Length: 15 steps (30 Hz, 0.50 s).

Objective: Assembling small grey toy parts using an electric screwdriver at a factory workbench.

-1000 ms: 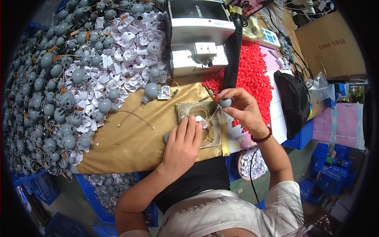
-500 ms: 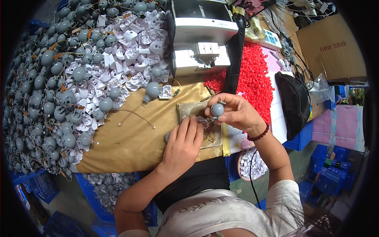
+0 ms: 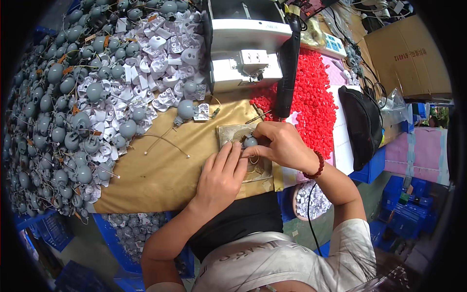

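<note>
A small grey ball-shaped part [image 3: 250, 141] is pinched between the thumb and fingers of my right hand [image 3: 283, 146], low over a worn, flat metal block [image 3: 232, 132]. My left hand [image 3: 221, 177] lies at the block's left side, its fingers pressed together and their tips touching the grey part or close beside it. What lies under those left fingertips is hidden. A thin wire loop [image 3: 254, 159] shows just below the right thumb. Left of the block, another grey ball [image 3: 186, 109] joined to a white plastic piece [image 3: 202, 112] rests on the brown cloth [image 3: 160, 170].
Grey ball parts with wires [image 3: 58, 131] and white plastic pieces [image 3: 146, 73] are heaped on the left. A white-and-black machine [image 3: 248, 53] stands ahead, beside a black power screwdriver [image 3: 288, 73]. Small red parts [image 3: 311, 92], a black pouch [image 3: 360, 126] and a cardboard box [image 3: 408, 58] are on the right.
My right hand has brought the grey ball part down and left, from above the block to my left fingertips. My left hand has stayed nearly in place.
</note>
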### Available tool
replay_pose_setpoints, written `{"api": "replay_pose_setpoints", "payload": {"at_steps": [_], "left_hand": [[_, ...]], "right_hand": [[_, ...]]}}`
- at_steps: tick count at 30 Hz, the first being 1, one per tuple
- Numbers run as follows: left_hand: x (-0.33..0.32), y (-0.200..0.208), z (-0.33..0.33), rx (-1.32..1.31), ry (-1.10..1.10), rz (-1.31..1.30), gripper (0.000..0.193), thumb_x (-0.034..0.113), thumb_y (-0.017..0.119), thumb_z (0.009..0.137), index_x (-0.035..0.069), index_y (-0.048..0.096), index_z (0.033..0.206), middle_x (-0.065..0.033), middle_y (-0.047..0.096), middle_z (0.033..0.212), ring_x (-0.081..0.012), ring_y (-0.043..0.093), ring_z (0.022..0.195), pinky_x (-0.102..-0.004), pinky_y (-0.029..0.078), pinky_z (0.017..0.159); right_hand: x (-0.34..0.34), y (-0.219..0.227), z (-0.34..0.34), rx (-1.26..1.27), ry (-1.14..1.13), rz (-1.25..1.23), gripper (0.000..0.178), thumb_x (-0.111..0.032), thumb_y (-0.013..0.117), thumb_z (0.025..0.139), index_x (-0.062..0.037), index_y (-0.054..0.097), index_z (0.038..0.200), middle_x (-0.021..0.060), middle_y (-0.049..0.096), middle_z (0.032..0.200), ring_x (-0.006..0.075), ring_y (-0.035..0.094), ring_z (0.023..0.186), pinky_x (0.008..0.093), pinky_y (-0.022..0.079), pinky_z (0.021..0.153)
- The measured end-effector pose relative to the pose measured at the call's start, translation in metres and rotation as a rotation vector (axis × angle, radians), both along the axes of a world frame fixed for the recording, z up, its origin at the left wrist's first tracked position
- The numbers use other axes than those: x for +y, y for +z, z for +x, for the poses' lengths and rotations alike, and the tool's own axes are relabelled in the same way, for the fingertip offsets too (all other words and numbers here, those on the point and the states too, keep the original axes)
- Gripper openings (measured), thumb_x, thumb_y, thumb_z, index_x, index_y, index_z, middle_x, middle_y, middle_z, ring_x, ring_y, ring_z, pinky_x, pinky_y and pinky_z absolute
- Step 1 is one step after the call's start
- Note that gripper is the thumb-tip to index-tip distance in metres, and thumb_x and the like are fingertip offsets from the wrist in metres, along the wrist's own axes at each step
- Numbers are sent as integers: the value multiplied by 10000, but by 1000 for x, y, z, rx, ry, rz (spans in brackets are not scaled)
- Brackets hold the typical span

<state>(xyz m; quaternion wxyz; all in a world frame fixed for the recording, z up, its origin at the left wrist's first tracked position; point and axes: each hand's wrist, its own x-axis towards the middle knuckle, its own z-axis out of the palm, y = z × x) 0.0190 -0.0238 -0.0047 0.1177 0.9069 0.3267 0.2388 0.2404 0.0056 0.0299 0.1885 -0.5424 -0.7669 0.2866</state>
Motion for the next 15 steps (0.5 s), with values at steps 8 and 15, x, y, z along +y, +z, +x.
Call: {"api": "replay_pose_setpoints", "payload": {"at_steps": [8,15], "left_hand": [[-1,-5,1,-70,52,-114,468,91,747,793,28,655,1248,-194,618,1310,-355,582,1241,-458,486,980],[11,7,24,-118,168,-167,526,83,771,769,57,615,1271,-111,639,1185,-300,605,1130,-432,469,926]], "right_hand": [[-1,-10,-2,-67,-64,-15,510,-359,870,774,-21,614,1056,121,659,760,308,665,650,392,515,593],[-2,-16,10,106,30,-88,559,-239,846,829,-49,590,1289,102,660,909,222,674,778,340,533,682]]}}
